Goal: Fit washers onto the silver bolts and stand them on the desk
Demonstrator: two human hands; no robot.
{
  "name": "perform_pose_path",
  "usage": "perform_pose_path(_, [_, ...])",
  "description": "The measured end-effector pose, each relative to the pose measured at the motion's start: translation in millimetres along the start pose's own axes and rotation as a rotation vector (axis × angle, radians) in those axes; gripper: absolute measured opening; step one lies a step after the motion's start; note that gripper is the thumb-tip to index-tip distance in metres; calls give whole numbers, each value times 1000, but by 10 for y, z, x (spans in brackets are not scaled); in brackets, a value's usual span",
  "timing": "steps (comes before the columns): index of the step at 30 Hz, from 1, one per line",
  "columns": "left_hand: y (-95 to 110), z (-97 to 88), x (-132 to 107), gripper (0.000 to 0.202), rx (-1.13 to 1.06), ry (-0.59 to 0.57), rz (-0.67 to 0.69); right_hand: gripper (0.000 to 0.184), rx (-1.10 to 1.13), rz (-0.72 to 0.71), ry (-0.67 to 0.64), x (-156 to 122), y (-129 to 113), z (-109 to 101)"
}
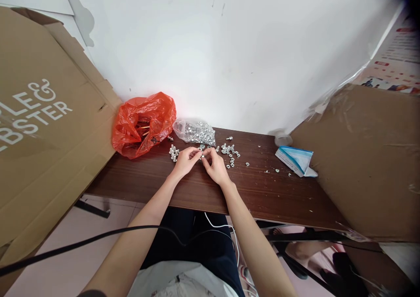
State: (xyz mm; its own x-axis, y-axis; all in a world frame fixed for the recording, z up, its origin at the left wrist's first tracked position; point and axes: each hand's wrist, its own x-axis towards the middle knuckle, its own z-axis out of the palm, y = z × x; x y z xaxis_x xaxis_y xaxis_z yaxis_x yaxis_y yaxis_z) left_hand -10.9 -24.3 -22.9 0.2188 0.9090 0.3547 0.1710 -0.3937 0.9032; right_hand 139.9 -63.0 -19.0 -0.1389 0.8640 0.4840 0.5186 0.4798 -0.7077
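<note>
My left hand (186, 161) and my right hand (214, 165) meet over the dark wooden table, thumbs and fingertips pinched together. Between them is a small shiny metal piece (202, 156), mostly hidden by the fingers; its exact kind does not show. Left of my left hand a cluster of bolts (173, 152) stands on their heads. Beyond my right hand lie several bolts with washers (227, 148), and loose nuts or washers (232, 160) are scattered nearby. Just behind the hands rests a clear plastic bag (195, 132) full of metal hardware.
A red plastic bag (144, 124) holding copper-coloured pieces sits at the back left. Large cardboard boxes (49, 126) flank the table (262, 192), with another box (367, 157) at right. A blue-white packet (295, 160) and a tape roll (282, 138) lie right. A black cable (98, 235) crosses in front.
</note>
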Motion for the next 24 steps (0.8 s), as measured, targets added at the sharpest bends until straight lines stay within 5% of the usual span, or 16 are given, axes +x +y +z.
perform_pose_path(24, [-54, -20, 6, 16, 7, -73, 45, 6, -3, -16, -14, -5, 0, -12])
